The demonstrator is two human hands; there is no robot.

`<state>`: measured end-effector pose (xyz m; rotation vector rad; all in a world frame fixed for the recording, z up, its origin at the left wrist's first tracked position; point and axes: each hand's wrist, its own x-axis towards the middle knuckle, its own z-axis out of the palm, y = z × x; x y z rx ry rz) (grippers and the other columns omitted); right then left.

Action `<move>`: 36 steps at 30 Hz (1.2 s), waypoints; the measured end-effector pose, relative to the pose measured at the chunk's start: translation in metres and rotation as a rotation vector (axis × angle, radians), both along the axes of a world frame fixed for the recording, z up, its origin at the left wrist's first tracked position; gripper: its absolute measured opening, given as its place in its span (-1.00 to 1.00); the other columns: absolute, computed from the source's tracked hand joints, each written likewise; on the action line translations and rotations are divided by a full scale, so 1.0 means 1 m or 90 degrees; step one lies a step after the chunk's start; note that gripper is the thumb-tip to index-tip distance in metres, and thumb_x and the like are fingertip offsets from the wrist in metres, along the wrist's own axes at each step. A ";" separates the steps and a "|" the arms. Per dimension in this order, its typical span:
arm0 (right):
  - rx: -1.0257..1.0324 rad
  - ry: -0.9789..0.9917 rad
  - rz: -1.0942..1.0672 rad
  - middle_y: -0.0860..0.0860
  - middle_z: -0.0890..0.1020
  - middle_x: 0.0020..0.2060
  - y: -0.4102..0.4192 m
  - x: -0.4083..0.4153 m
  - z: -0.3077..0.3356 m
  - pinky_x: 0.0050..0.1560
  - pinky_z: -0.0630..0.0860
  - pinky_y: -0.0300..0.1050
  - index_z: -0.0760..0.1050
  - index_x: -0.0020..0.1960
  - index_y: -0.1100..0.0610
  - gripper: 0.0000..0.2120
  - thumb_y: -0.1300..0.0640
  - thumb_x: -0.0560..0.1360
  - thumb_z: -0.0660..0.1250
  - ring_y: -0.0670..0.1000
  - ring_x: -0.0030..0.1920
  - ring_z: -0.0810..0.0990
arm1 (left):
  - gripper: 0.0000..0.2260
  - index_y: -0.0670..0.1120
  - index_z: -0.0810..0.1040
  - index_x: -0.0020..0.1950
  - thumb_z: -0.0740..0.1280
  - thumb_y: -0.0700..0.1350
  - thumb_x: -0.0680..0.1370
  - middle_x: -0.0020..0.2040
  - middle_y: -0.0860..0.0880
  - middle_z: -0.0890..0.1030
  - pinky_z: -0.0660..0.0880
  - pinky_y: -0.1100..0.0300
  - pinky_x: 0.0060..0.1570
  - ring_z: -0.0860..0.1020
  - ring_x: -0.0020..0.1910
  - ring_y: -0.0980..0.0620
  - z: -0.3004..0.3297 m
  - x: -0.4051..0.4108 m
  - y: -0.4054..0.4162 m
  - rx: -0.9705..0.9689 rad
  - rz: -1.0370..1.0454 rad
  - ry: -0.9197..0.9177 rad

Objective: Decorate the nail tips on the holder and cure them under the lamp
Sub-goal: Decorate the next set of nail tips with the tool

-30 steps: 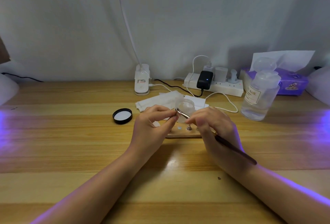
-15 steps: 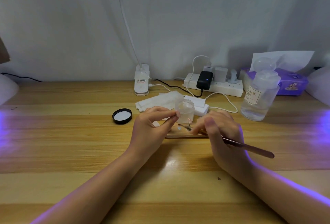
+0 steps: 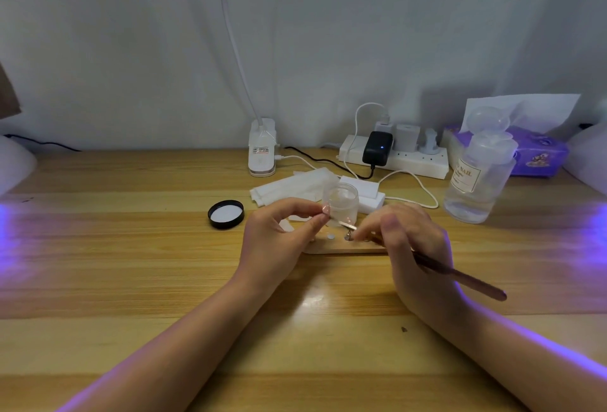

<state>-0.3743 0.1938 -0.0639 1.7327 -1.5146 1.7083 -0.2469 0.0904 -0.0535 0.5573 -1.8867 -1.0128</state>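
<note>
Two bare forearms reach across a wooden worktop (image 3: 131,280) toward 12 o'clock; the right hand (image 3: 414,247) has its grip closed around a slim brush (image 3: 460,275) whose metal end points at 10 o'clock, and the left hand (image 3: 279,240) pinches a small nail tip (image 3: 325,210) just above the wooden holder (image 3: 348,247). Just beyond at 12 o'clock stands an open clear jar (image 3: 340,201), its black lid (image 3: 226,214) at 10 o'clock, with the white clip lamp (image 3: 261,152) farther back. The stroke would likely go best with the left pinch steady and the brush touching lightly.
</note>
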 end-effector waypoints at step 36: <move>0.035 -0.023 0.000 -0.01 0.60 -0.32 0.000 0.002 0.005 -0.15 0.45 0.08 0.52 -0.18 0.04 -0.68 -0.02 0.57 0.06 -0.05 -0.22 0.54 | -0.74 0.06 0.58 -0.02 0.37 -0.29 0.45 -0.12 0.21 0.61 0.46 0.42 -0.06 0.57 -0.07 0.30 -0.001 -0.003 0.000 -0.045 -0.034 0.008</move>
